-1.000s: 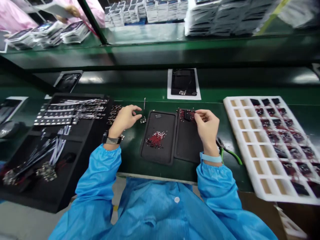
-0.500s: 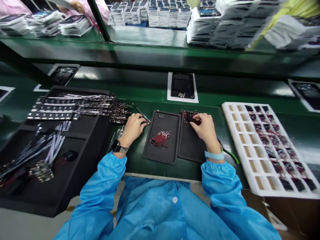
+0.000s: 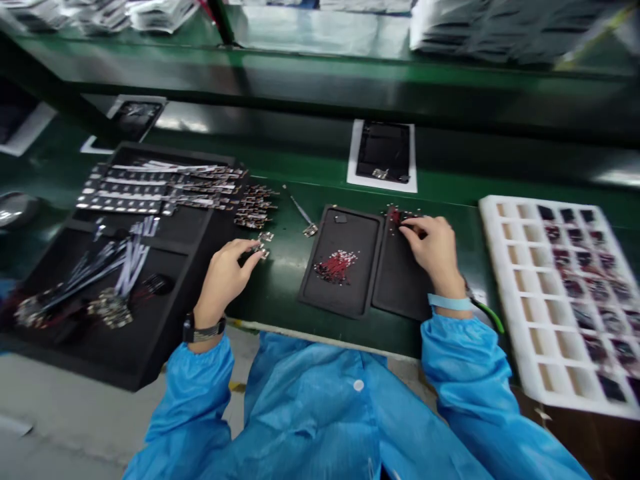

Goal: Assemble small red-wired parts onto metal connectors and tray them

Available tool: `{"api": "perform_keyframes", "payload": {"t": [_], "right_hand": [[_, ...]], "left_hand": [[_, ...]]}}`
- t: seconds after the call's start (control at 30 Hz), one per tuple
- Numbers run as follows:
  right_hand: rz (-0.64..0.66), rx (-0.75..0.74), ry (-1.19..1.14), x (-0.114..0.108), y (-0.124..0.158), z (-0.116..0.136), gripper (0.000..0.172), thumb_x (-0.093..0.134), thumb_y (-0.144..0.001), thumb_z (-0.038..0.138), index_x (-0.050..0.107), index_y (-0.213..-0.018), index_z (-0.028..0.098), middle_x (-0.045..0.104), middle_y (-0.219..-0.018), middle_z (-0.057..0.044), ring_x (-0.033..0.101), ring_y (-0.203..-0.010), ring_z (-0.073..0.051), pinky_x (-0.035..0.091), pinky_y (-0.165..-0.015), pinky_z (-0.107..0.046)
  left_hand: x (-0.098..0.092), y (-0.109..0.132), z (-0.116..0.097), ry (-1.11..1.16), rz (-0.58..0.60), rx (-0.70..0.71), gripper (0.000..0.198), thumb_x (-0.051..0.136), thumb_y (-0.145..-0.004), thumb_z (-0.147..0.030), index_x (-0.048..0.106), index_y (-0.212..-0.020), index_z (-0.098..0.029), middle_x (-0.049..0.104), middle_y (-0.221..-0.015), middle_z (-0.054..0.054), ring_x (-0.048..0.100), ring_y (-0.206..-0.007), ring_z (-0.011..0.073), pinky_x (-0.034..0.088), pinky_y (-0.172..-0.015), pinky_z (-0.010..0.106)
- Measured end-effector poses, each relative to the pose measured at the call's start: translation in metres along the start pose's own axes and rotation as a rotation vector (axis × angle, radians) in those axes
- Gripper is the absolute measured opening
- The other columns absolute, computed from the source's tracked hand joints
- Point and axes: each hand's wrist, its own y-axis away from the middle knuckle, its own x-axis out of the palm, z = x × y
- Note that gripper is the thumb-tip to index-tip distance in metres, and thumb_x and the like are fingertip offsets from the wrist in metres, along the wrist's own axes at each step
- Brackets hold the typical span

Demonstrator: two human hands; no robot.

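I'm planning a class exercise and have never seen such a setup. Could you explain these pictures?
There is no machine: a person works bare-handed, filmed by one head-worn camera looking forward and down. On the green table, one black tray holds a pile of thin red wires. A white compartment tray lies at right. The left hand has its fingertips at small metallic parts; the right hand reaches a dark piece at the second black tray. Whether either grips firmly is too small to tell.

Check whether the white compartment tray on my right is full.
Only partly full: in the white compartment tray, the two leftmost columns show bare brownish bottoms, while dark parts sit in the other visible columns.
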Motion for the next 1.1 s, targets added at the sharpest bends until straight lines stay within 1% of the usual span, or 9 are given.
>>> {"api": "perform_keyframes", "payload": {"t": [0.23,0.37,0.47,0.57,0.67,0.73,0.87,0.97,1.1], "right_hand": [[-0.104,0.017,-0.071,-0.008,0.002,0.000,0.022,0.067,-0.090,0.033,0.081,-0.101,0.022,0.073,-0.084,-0.010,0.062,-0.080,-0.025,0.046,-0.080,-0.040],[-0.219,0.199,-0.279,-0.015,0.004,0.014,0.019,0.069,-0.088,0.037,0.078,-0.086,0.021,0.071,-0.073,-0.010,0.060,-0.064,-0.022,0.041,-0.062,-0.037],[-0.235,0.281,-0.526,-0.018,0.005,0.026,0.022,0.071,-0.087,0.039,0.074,-0.073,0.022,0.068,-0.068,-0.010,0.059,-0.060,-0.022,0.042,-0.060,-0.040],[-0.122,0.298,-0.844,-0.021,0.008,0.036,0.016,0.079,-0.081,0.040,0.075,-0.078,0.024,0.070,-0.073,-0.011,0.066,-0.068,-0.027,0.051,-0.074,-0.047],[0.048,0.334,-0.999,-0.025,0.011,0.042,0.023,0.086,-0.074,0.045,0.078,-0.086,0.026,0.069,-0.070,-0.010,0.070,-0.072,-0.032,0.055,-0.083,-0.055],[0.133,0.358,-1.033,-0.027,0.012,0.045,0.029,0.090,-0.070,0.047,0.079,-0.088,0.027,0.070,-0.070,-0.011,0.071,-0.073,-0.033,0.056,-0.086,-0.057],[0.296,0.355,-1.031,-0.024,0.013,0.046,0.043,0.091,-0.072,0.048,0.081,-0.108,0.026,0.076,-0.080,-0.014,0.074,-0.079,-0.033,0.057,-0.087,-0.054],[0.380,0.337,-1.021,-0.020,0.015,0.044,0.040,0.087,-0.078,0.047,0.081,-0.110,0.024,0.078,-0.086,-0.012,0.074,-0.085,-0.030,0.057,-0.088,-0.047],[0.426,0.368,-1.015,-0.015,0.017,0.043,0.037,0.087,-0.079,0.045,0.082,-0.106,0.021,0.079,-0.090,-0.010,0.072,-0.086,-0.025,0.057,-0.087,-0.039]], "left_hand": [[0.003,0.010,0.012,-0.095,0.006,-0.042,0.029,0.055,-0.097,-0.019,0.071,-0.121,-0.018,0.072,-0.122,0.012,0.066,-0.114,0.0289,0.052,-0.106,0.044],[0.012,0.004,0.014,-0.235,0.014,-0.003,0.034,0.055,-0.099,-0.021,0.071,-0.129,-0.019,0.064,-0.131,0.014,0.059,-0.120,0.0313,0.049,-0.109,0.047],[0.018,-0.002,0.015,-0.310,0.034,0.031,0.032,0.056,-0.100,-0.023,0.074,-0.126,-0.021,0.059,-0.137,0.015,0.056,-0.122,0.0332,0.048,-0.107,0.049],[0.020,-0.007,0.016,-0.326,0.048,0.062,0.027,0.056,-0.099,-0.022,0.075,-0.118,-0.020,0.059,-0.140,0.015,0.054,-0.124,0.0342,0.047,-0.105,0.050],[0.018,-0.009,0.016,-0.319,0.062,0.100,0.018,0.058,-0.098,-0.021,0.073,-0.110,-0.020,0.059,-0.142,0.015,0.053,-0.127,0.0334,0.046,-0.107,0.050],[0.017,-0.009,0.015,-0.310,0.088,0.123,0.016,0.060,-0.098,-0.020,0.071,-0.109,-0.020,0.060,-0.141,0.014,0.054,-0.127,0.0321,0.046,-0.106,0.048],[0.018,-0.010,0.016,-0.316,0.119,0.167,0.025,0.057,-0.100,-0.017,0.070,-0.120,-0.020,0.062,-0.141,0.013,0.055,-0.128,0.0313,0.046,-0.103,0.047],[0.020,-0.010,0.016,-0.307,0.096,0.181,0.022,0.055,-0.101,-0.018,0.073,-0.114,-0.019,0.063,-0.139,0.013,0.054,-0.128,0.0313,0.046,-0.102,0.046],[0.019,-0.013,0.011,-0.301,0.098,0.230,0.013,0.061,-0.098,-0.016,0.070,-0.108,-0.017,0.065,-0.133,0.014,0.055,-0.124,0.0309,0.045,-0.099,0.044]]}}
